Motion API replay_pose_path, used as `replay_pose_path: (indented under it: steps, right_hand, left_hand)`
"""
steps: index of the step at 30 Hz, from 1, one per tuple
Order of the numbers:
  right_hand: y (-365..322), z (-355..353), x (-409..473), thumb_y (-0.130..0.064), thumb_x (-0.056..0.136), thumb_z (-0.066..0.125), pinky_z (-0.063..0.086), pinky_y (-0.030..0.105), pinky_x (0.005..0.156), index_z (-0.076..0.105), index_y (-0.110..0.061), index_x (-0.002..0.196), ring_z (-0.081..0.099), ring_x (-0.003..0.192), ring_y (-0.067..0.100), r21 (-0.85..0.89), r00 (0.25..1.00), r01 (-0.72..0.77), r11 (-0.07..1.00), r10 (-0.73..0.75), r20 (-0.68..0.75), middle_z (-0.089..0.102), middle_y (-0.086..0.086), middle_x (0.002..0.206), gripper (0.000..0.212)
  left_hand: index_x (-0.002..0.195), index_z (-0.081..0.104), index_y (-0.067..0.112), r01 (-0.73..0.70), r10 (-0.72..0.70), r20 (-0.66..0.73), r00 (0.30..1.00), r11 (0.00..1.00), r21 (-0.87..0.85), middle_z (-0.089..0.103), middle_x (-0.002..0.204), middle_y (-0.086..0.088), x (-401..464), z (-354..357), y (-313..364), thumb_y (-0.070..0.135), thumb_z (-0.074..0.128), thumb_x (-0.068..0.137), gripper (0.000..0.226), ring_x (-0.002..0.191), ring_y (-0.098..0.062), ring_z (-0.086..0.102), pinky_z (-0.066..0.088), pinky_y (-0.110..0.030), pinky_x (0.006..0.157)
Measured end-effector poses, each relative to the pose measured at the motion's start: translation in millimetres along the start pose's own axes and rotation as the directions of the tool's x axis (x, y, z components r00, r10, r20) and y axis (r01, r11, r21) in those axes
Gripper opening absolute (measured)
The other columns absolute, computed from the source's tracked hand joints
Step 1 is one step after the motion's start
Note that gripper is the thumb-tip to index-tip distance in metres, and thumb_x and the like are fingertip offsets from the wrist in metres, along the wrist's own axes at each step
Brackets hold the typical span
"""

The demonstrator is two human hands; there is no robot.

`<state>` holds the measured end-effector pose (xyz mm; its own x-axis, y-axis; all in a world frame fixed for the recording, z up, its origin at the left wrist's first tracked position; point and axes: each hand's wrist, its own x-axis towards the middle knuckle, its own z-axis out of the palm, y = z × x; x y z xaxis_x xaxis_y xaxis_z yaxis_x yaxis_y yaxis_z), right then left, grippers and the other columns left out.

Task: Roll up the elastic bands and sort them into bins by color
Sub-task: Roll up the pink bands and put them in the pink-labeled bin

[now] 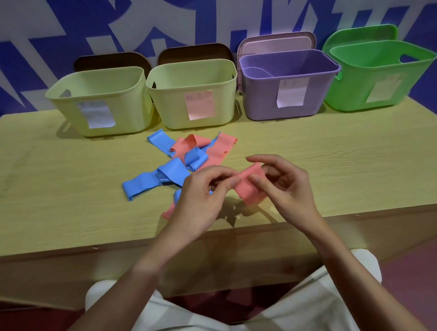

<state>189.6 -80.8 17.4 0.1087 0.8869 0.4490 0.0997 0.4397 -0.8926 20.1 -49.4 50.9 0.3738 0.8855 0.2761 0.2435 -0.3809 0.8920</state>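
Both hands (pixel 201 190) (pixel 285 185) pinching pink band (pixel 250 186), over table (pixel 64 183)

Pale wooden table (pixel 64 170) against a blue-and-white patterned wall (pixel 23 60).

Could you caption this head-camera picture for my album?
Both hands, left and right, roll a pink band before four bins.

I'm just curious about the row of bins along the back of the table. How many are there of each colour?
Yellow bins: 2, the left one and the one beside it
Purple bin: 1
Green bin: 1
Total: 4 bins
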Motion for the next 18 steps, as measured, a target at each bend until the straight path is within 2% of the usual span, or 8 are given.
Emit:
replay_pose_path:
  steps: [3, 6, 8, 10, 12, 15, 18]
  right_hand:
    - [0, 1, 3, -0.007, 0.084, 0.068, 0.045, 0.021, 0.06, 0.069, -0.013, 0.104, 0.062, 0.073, 0.012, -0.01, 1.0, 0.013, 1.0, -0.013, -0.021, 0.072, 0.0, 0.086, 0.021]
    - [-1, 3, 4, -0.004, 0.083, 0.07, 0.048, 0.017, 0.061, 0.068, -0.004, 0.095, 0.066, 0.075, 0.01, -0.005, 0.999, -0.002, 1.0, 0.002, -0.051, 0.073, 0.005, 0.087, 0.013]
    - [-1, 3, 4, -0.001, 0.082, 0.07, 0.047, 0.014, 0.061, 0.066, 0.002, 0.092, 0.066, 0.073, 0.009, -0.001, 0.998, -0.01, 1.0, 0.01, -0.055, 0.072, 0.009, 0.083, 0.011]
    - [-1, 2, 4, -0.001, 0.082, 0.07, 0.047, 0.013, 0.062, 0.065, 0.002, 0.089, 0.066, 0.073, 0.008, -0.005, 0.999, -0.01, 1.0, 0.01, -0.046, 0.071, 0.008, 0.081, 0.01]
    - [-1, 1, 3, -0.005, 0.081, 0.072, 0.048, 0.014, 0.062, 0.066, -0.003, 0.087, 0.066, 0.072, 0.007, -0.02, 0.999, -0.002, 1.0, 0.002, -0.034, 0.071, 0.002, 0.079, 0.009]
    - [0, 3, 4, -0.009, 0.08, 0.07, 0.048, 0.016, 0.058, 0.064, -0.005, 0.083, 0.064, 0.067, 0.007, -0.025, 0.999, -0.009, 1.0, 0.008, -0.046, 0.069, -0.002, 0.074, 0.008]
    - [0, 6, 4, -0.012, 0.08, 0.071, 0.049, 0.022, 0.054, 0.063, -0.002, 0.082, 0.062, 0.062, 0.008, -0.014, 0.998, -0.01, 1.0, 0.009, -0.067, 0.068, 0.0, 0.071, 0.013]
  left_hand:
    - [0.084, 0.07, 0.019, 0.027, -0.027, 0.017, 0.999, 0.999, -0.026, 0.064, 0.067, 0.017, 1, -1, 1, 0.009, 0.062, 0.09, 0.015, 0.064, -0.001, 0.054, 0.043, -0.02, 0.065]
    - [0.081, 0.068, 0.024, 0.063, -0.061, 0.029, 0.998, 0.995, -0.08, 0.051, 0.055, 0.014, 2, 0, 1, 0.01, 0.058, 0.092, 0.02, 0.056, -0.002, 0.043, 0.039, -0.021, 0.059]
    - [0.08, 0.069, 0.024, 0.066, -0.062, 0.038, 0.997, 0.993, -0.098, 0.05, 0.056, 0.011, 2, -1, 0, 0.012, 0.057, 0.093, 0.021, 0.057, -0.005, 0.044, 0.04, -0.024, 0.06]
    - [0.082, 0.07, 0.022, 0.07, -0.066, 0.043, 0.997, 0.992, -0.107, 0.058, 0.059, 0.015, 1, -1, -1, 0.011, 0.058, 0.092, 0.019, 0.059, -0.001, 0.048, 0.042, -0.018, 0.062]
    - [0.086, 0.072, 0.019, 0.05, -0.048, 0.022, 0.999, 0.994, -0.1, 0.067, 0.07, 0.016, -1, -2, -2, 0.009, 0.061, 0.09, 0.015, 0.067, 0.002, 0.057, 0.045, -0.014, 0.067]
    - [0.091, 0.073, 0.016, 0.003, -0.004, -0.014, 1.0, 0.997, -0.076, 0.072, 0.086, 0.006, -3, -3, -7, 0.011, 0.067, 0.087, 0.008, 0.082, -0.011, 0.065, 0.051, -0.021, 0.074]
    - [0.09, 0.074, 0.013, -0.025, 0.023, -0.036, 0.999, 0.999, -0.034, 0.071, 0.084, 0.001, -4, -3, -8, 0.01, 0.072, 0.083, 0.008, 0.077, -0.022, 0.063, 0.052, -0.028, 0.073]
